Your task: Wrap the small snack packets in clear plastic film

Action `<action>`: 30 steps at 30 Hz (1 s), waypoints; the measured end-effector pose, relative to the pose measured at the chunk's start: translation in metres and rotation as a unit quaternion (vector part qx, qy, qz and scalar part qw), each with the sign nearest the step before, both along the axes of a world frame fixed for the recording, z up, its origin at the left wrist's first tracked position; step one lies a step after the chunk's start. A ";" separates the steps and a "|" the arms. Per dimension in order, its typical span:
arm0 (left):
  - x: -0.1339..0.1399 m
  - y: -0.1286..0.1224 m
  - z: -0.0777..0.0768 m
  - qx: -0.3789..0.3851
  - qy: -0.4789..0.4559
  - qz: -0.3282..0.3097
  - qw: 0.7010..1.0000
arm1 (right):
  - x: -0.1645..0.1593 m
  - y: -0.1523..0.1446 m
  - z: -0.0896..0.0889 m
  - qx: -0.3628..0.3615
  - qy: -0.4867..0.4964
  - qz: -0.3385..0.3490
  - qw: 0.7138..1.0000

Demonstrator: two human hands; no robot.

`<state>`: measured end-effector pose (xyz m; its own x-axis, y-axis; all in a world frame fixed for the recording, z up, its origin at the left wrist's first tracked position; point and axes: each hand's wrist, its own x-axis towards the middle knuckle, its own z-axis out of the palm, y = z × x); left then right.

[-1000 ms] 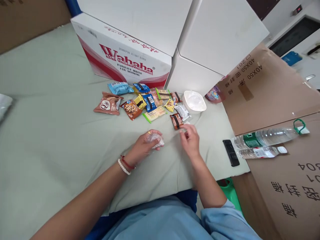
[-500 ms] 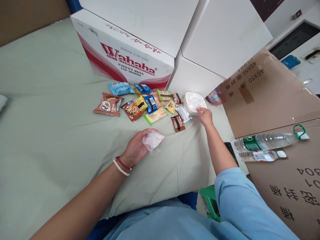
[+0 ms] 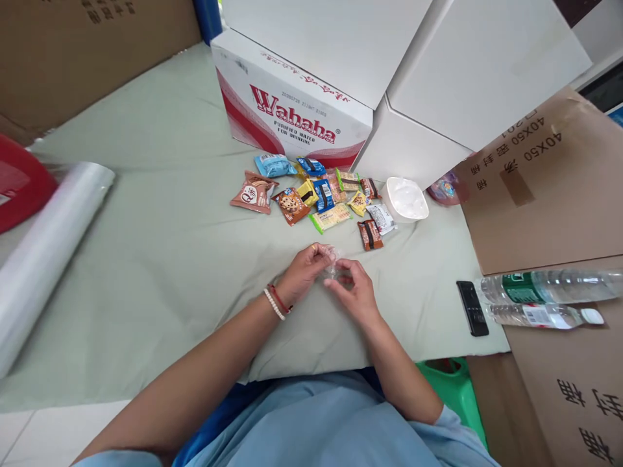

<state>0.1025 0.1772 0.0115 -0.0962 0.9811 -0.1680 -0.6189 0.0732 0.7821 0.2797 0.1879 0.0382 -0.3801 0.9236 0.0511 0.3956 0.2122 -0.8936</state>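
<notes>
In front of my body my two hands meet over the table. My left hand (image 3: pixel 307 267) pinches a crumpled clear plastic bag (image 3: pixel 333 255) between thumb and fingers. My right hand (image 3: pixel 356 289) comes from the other side, its fingers bent around the lower part of the same plastic. Whether anything lies inside the plastic is hidden by the fingers. Just beyond lie a brown snack packet (image 3: pixel 370 235), a pale green-edged biscuit packet (image 3: pixel 331 218) and a white packet (image 3: pixel 382 219). A white bowl (image 3: pixel 424 213) with whitish, film-like contents stands behind them.
A Wahaha carton (image 3: pixel 296 117) and white boxes (image 3: pixel 413 143) back the snacks, including a brown Q packet (image 3: pixel 254 192). A plastic roll (image 3: pixel 53 259) lies left; a black phone (image 3: pixel 472 308) and water bottles (image 3: pixel 540 316) lie right, beside cardboard (image 3: pixel 545 214).
My right hand has left the white bowl and come to the plastic at my left hand. The view has turned left, bringing the plastic roll and a red object into sight.
</notes>
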 end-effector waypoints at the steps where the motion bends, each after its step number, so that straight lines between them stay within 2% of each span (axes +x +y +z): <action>1: 0.001 -0.001 0.000 0.005 0.010 -0.004 1.000 | -0.007 -0.005 -0.002 -0.013 0.014 -0.012 1.000; 5: -0.001 -0.003 0.001 0.007 -0.002 -0.010 1.000 | -0.007 0.009 0.004 -0.091 0.116 -0.117 0.982; 10: -0.006 -0.002 0.006 0.007 -0.069 0.004 0.998 | 0.018 0.018 0.015 -0.194 0.261 -0.206 0.923; 12: -0.008 -0.002 0.007 0.003 -0.097 -0.002 0.995 | 0.027 0.011 0.013 -0.225 0.263 -0.218 0.912; 14: -0.009 -0.002 0.007 -0.007 -0.112 -0.007 0.994 | 0.034 0.001 0.008 -0.242 0.214 -0.197 0.926; 16: -0.011 -0.002 0.008 -0.018 -0.111 -0.011 0.994 | 0.041 -0.007 0.004 -0.209 0.140 -0.189 0.949; 17: -0.011 -0.002 0.008 -0.022 -0.107 -0.015 0.994 | 0.044 -0.010 0.004 -0.167 0.105 -0.200 0.960; 20: -0.011 -0.003 0.008 -0.029 -0.094 -0.030 0.995 | 0.049 -0.012 0.011 0.020 0.024 -0.208 0.978; 22: -0.011 -0.004 0.009 -0.030 -0.086 -0.048 0.995 | 0.048 -0.010 0.017 0.109 -0.027 -0.142 0.983; 23: -0.010 -0.004 0.009 -0.030 -0.082 -0.058 0.994 | 0.046 -0.008 0.019 0.129 -0.051 -0.100 0.985; 25: -0.009 -0.006 0.011 -0.028 -0.077 -0.077 0.994 | 0.041 -0.004 0.020 0.122 -0.078 -0.049 0.988; 26: -0.009 -0.007 0.012 -0.027 -0.075 -0.083 0.993 | 0.039 -0.002 0.019 0.104 -0.078 -0.051 0.990; 30: -0.006 -0.010 0.012 -0.016 -0.046 -0.092 0.995 | 0.031 0.003 0.015 0.042 -0.032 -0.167 0.985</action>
